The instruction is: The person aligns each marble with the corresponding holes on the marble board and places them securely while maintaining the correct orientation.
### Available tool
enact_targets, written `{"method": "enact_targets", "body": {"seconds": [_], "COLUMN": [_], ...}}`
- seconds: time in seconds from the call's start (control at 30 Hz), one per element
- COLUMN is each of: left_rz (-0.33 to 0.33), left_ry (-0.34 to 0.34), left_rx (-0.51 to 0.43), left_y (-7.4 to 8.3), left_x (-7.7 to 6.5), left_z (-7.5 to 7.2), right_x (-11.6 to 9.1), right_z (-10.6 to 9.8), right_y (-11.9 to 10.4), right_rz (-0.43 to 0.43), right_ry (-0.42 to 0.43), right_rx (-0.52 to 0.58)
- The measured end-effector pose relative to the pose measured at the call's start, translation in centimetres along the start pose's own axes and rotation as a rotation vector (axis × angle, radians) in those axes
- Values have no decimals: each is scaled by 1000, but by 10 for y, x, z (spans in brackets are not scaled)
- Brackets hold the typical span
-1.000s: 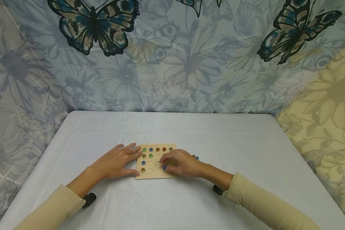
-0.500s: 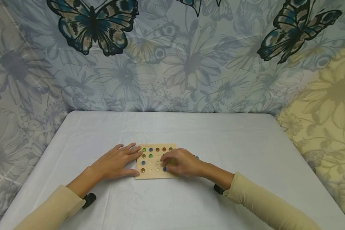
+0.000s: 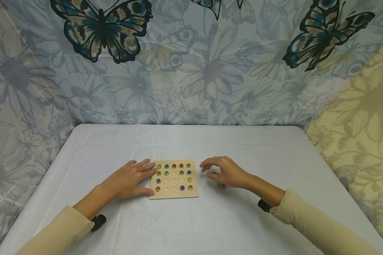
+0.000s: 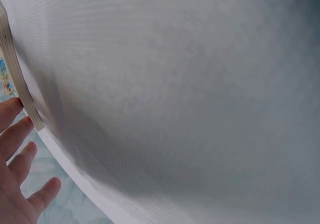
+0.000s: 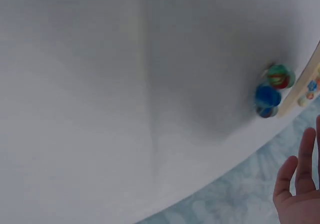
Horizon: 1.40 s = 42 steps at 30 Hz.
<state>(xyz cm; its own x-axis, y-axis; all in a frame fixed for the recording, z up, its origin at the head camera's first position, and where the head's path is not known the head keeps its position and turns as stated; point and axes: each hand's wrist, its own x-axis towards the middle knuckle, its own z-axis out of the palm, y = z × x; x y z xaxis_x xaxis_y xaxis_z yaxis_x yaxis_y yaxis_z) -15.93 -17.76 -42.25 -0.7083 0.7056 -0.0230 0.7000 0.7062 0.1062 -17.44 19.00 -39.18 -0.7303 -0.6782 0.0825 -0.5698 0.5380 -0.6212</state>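
A light wooden board (image 3: 170,194) with rows of round hollows lies on the table, glass marbles sitting in many of them. Along its left edge rests my left hand (image 3: 129,180), fingers spread and thumb at the near corner; the left wrist view shows fingertips against the board's side (image 4: 19,79). A blue marble (image 3: 182,188) sits in the nearest row. To the right of the board my right hand (image 3: 226,171) hovers with loosely bent fingers and nothing visible between them. Beneath it, partly hidden, are several loose marbles (image 3: 219,184), seen as a blue and green cluster (image 5: 268,95) in the right wrist view.
The table (image 3: 258,148) carries a white cloth with faint folds. Behind its far edge hangs a fabric backdrop (image 3: 210,74) printed with flowers and butterflies. A dark wrist device (image 3: 99,222) shows below the left sleeve, another (image 3: 264,205) by the right.
My right hand has let go of the blue marble in the board's nearest row and moved right, off the board to above the loose marbles. The left hand has stayed put.
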Motion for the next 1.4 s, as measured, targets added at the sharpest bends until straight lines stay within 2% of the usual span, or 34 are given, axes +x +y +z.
{"method": "enact_targets", "body": {"seconds": [0.33,0.67,0.97,1.4], "left_rz": [3,-3,-1,-5], "left_ry": [4,6,6,-1], "left_rx": [6,-8,11,6], "left_y": [0,1,1,1], "left_x": [-1,-1,-1,-1], "left_z": [0,1,-1,0], "right_x": [-19,-31,-45,-48], "right_z": [-8,-8,-10,-3], "right_y": [24,36,46,50], "right_rz": [35,47,46,43], "right_ry": [30,53,40,17], "right_rx": [-46,-59,-50,-34]}}
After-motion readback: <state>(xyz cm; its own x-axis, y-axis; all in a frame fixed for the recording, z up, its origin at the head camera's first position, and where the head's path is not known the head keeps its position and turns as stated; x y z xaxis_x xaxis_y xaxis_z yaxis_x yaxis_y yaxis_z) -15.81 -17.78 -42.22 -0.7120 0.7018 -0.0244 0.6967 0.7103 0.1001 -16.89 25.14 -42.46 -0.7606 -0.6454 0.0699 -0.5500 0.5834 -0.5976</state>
